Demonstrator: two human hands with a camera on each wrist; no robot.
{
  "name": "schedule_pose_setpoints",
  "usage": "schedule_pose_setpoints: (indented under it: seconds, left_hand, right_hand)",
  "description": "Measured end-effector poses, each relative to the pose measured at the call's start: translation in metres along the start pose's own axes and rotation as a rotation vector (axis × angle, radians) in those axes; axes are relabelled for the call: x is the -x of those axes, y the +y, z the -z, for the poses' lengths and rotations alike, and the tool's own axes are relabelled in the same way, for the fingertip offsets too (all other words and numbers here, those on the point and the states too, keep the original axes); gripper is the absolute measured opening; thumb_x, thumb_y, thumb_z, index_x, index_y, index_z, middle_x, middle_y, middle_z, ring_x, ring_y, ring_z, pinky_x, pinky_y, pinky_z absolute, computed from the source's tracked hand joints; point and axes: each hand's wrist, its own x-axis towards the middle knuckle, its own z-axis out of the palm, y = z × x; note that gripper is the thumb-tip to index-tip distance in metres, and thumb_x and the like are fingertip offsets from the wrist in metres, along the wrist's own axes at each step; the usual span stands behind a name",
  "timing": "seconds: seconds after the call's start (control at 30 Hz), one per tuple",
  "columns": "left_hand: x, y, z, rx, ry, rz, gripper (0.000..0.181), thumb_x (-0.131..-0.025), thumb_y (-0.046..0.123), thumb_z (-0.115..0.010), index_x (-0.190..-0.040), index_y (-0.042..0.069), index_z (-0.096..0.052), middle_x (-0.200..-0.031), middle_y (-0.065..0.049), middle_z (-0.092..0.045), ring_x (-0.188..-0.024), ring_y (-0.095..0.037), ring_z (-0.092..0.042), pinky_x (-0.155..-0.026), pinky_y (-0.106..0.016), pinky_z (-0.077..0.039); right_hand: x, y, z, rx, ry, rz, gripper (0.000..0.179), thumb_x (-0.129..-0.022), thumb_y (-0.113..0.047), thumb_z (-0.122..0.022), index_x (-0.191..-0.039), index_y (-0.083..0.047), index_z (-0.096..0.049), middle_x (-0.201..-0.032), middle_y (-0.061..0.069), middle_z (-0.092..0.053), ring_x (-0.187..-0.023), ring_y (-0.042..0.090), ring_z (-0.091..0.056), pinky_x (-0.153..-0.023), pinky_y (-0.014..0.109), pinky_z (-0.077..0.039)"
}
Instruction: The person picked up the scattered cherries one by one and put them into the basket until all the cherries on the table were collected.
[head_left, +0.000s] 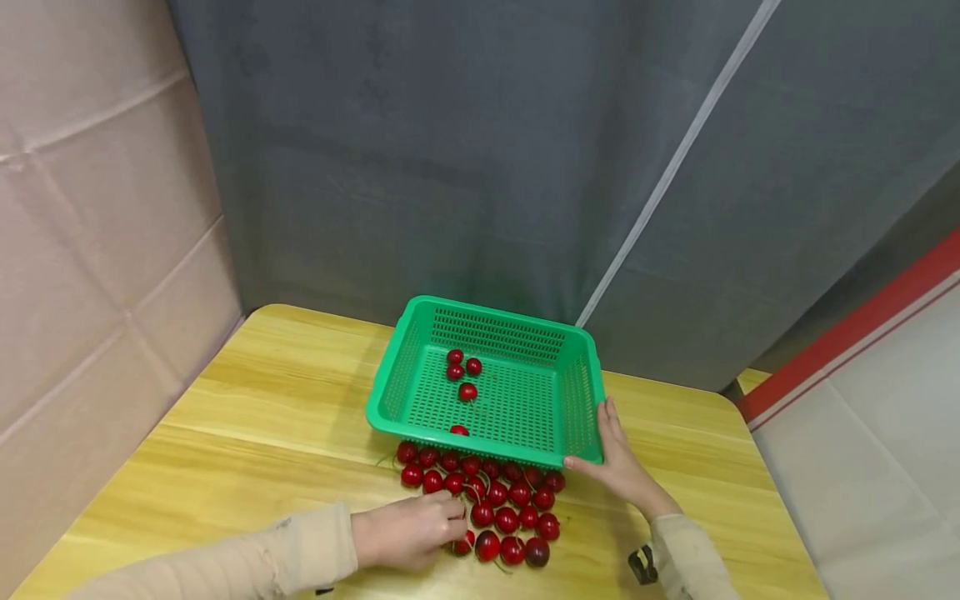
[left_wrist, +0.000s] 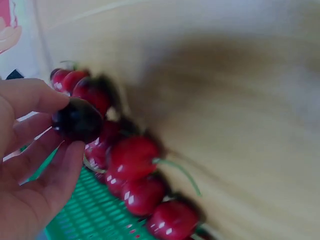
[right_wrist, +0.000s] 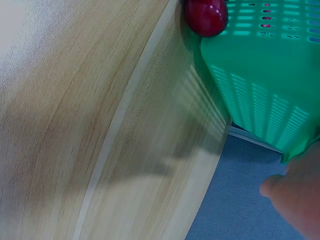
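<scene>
In the left wrist view, my left hand [left_wrist: 35, 155] pinches a dark cherry [left_wrist: 77, 121] between thumb and fingertips. Seen from the head, the left hand [head_left: 416, 529] is low over the front left of several rows of red cherries [head_left: 506, 521], which lie on the table before a green basket [head_left: 480, 312]. A few cherries [head_left: 467, 392] sit inside this basket. My right hand [head_left: 622, 467] rests at its near right corner, fingers extended along the outer right side and thumb at the front rim. One red cherry [right_wrist: 206, 17] shows beside the basket in the right wrist view.
The basket stands toward the back of a wooden table [head_left: 255, 442]. A dark grey curtain [head_left: 420, 167] hangs behind the table, and a pale padded wall [head_left: 97, 233] rises on the left. A red strip [head_left: 862, 321] borders a white panel on the right.
</scene>
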Motion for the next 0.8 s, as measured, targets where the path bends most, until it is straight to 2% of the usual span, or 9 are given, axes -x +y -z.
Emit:
schedule_pose_setpoints:
  seconds: [0.13, 0.27, 0.37, 0.5, 0.63, 0.7, 0.8]
  left_hand:
    - [-0.007, -0.003, 0.006, 0.033, 0.016, 0.0, 0.028, -0.066, 0.005, -0.065, -0.092, 0.013, -0.059, -0.081, 0.008, -0.057, -0.072, -0.003, -0.047, -0.066, -0.009, -0.039]
    - [-0.016, -0.004, 0.017, 0.031, 0.035, -0.034, 0.02, -0.069, 0.005, -0.063, -0.086, 0.014, -0.059, -0.077, 0.009, -0.055, -0.068, -0.003, -0.043, -0.063, -0.008, -0.035]
    - [-0.023, -0.006, 0.029, 0.0, 0.075, -0.071, 0.015, -0.07, 0.007, -0.064, -0.082, 0.015, -0.059, -0.077, 0.009, -0.054, -0.068, -0.004, -0.042, -0.062, -0.009, -0.034]
    - [-0.034, -0.013, 0.055, -0.021, 0.137, -0.092, 0.014, -0.069, 0.007, -0.064, -0.079, 0.014, -0.057, -0.076, 0.007, -0.052, -0.067, -0.005, -0.041, -0.062, -0.01, -0.034]
    - [-0.044, -0.031, 0.085, -0.005, 0.191, -0.049, 0.015, -0.071, 0.006, -0.066, -0.08, 0.013, -0.056, -0.076, 0.006, -0.051, -0.069, -0.008, -0.042, -0.064, -0.013, -0.038]
    - [-0.049, -0.045, 0.096, 0.012, 0.221, -0.015, 0.015, -0.072, 0.005, -0.065, -0.078, 0.013, -0.053, -0.074, 0.005, -0.048, -0.069, -0.009, -0.041, -0.064, -0.016, -0.038]
    - [-0.055, -0.072, 0.108, 0.058, 0.235, 0.075, 0.015, -0.075, 0.004, -0.065, -0.076, 0.012, -0.052, -0.074, 0.003, -0.049, -0.069, -0.01, -0.042, -0.063, -0.02, -0.039]
  right_hand:
    - [0.0, 0.0, 0.001, 0.002, -0.002, -0.001, 0.108, -0.077, -0.039, -0.068, -0.144, -0.001, 0.008, -0.149, 0.014, 0.019, -0.135, 0.041, 0.009, -0.101, 0.065, -0.01]
    - [0.0, 0.0, 0.001, 0.009, 0.002, 0.007, 0.107, -0.077, -0.039, -0.068, -0.144, 0.0, 0.007, -0.149, 0.016, 0.018, -0.135, 0.042, 0.008, -0.1, 0.066, -0.01]
    - [0.0, 0.0, 0.001, 0.011, 0.002, 0.009, 0.107, -0.077, -0.039, -0.068, -0.144, 0.0, 0.007, -0.149, 0.016, 0.018, -0.135, 0.043, 0.008, -0.1, 0.065, -0.01]
    - [0.001, -0.001, 0.001, 0.002, 0.002, 0.004, 0.107, -0.077, -0.038, -0.068, -0.144, 0.0, 0.007, -0.149, 0.015, 0.018, -0.135, 0.042, 0.008, -0.101, 0.065, -0.009]
    - [0.0, -0.001, 0.001, 0.003, 0.002, 0.009, 0.107, -0.078, -0.038, -0.068, -0.144, 0.0, 0.007, -0.149, 0.015, 0.018, -0.135, 0.042, 0.008, -0.1, 0.066, -0.009]
    - [0.0, -0.001, 0.001, 0.007, 0.002, 0.011, 0.107, -0.077, -0.038, -0.068, -0.144, 0.0, 0.007, -0.149, 0.015, 0.018, -0.135, 0.043, 0.008, -0.1, 0.066, -0.01]
    - [0.0, -0.001, 0.001, 0.01, 0.003, 0.012, 0.107, -0.077, -0.038, -0.068, -0.144, 0.0, 0.007, -0.149, 0.015, 0.018, -0.134, 0.043, 0.008, -0.1, 0.066, -0.01]
